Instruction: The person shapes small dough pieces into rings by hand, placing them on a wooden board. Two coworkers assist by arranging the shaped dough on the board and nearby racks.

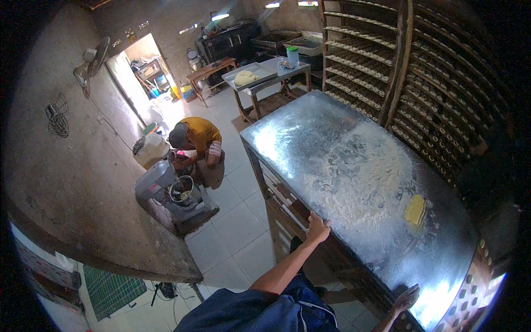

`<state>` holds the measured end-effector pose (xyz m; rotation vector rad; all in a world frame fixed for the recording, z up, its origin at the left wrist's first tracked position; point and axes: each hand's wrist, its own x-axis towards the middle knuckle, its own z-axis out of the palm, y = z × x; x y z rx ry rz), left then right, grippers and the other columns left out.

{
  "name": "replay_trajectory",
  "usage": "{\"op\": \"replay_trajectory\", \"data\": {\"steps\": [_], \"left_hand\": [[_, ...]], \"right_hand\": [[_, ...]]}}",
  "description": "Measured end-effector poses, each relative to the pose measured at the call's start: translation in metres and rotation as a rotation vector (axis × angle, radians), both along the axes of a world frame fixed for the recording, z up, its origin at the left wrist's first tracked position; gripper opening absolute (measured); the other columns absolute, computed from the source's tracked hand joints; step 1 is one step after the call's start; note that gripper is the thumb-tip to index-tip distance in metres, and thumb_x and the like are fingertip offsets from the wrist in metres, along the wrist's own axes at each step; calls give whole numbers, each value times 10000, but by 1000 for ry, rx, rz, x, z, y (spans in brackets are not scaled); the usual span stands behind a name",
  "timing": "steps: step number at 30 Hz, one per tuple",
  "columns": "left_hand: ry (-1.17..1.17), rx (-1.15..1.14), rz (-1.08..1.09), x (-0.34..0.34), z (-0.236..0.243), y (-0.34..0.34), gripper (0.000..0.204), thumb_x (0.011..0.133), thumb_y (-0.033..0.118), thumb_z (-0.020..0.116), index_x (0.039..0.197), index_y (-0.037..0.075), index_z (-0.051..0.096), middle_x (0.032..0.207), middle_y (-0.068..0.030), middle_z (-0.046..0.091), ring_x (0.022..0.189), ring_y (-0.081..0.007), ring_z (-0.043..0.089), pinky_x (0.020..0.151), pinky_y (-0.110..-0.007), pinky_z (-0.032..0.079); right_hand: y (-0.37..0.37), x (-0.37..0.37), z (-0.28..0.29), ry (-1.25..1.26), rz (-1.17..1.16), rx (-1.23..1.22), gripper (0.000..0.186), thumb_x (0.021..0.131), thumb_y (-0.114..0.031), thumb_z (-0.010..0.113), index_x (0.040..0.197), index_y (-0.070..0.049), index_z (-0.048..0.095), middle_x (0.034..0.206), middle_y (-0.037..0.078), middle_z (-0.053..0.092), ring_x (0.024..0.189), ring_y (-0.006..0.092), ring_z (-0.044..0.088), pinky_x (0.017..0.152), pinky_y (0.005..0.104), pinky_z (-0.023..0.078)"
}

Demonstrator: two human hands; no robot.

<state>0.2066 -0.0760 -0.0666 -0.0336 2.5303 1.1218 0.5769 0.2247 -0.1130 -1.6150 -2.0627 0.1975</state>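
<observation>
A long metal-topped table [310, 127] stands before me, with white flour [354, 182] spread over its middle. My left hand [318, 228] is at the table's near edge, its fingers curled round the edge and partly hidden. Further right, my right hand [406, 297] rests at the same edge with fingers stretched out and nothing in them. On the floured top, between the hands and the far side, lies a flat yellow folded piece [415, 210]; I cannot tell whether it is dough or cloth.
Tall wooden racks [398, 61] filled with small pale pieces line the far right. A person [199, 138] in a yellow shirt crouches at left by a grey machine with a bowl [181, 189]. Beyond is a small table with a dough tray [263, 68]. A wall [94, 166] runs along the left.
</observation>
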Motion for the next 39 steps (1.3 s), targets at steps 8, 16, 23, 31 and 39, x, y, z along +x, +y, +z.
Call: {"op": "replay_trajectory", "data": {"steps": [8,16,23,31,39], "left_hand": [[-27,85,-34,-7,-15,-5,927,916,367,569,1447,-104,-27,1500,-329,113,1381,-461,215,1084,-572,259],[-67,64,-13,-1,2,-2,870,933,329,551,1444,-106,-2,1482,-324,156,1341,-451,295,1074,-562,285],[-31,42,-26,-1,-2,-1,841,947,303,537,1443,-106,-6,1470,-321,180,1312,-457,345,1067,-551,318],[-57,96,-37,-4,-3,-3,859,941,304,543,1441,-120,-12,1502,-330,109,1399,-444,176,1100,-538,271],[37,50,-2,-7,-34,-2,871,928,319,562,1441,-111,4,1461,-314,207,1289,-441,390,1037,-575,323]], "right_hand": [[3,4,-3,-39,27,15,517,1010,-381,383,1188,60,587,1205,242,593,1135,380,541,997,421,404],[-1,1,3,-9,-33,37,491,1006,-364,409,1143,63,609,1127,247,621,1045,384,577,932,429,441],[0,1,0,11,-43,66,482,999,-365,430,1135,58,615,1119,248,625,1036,392,580,918,439,448],[-5,-2,8,-35,-57,69,503,993,-388,439,1138,58,621,1115,250,629,1050,391,580,933,440,442],[-2,-3,5,-41,-27,46,519,994,-400,426,1142,58,619,1122,251,626,1053,394,577,942,438,436]]}}
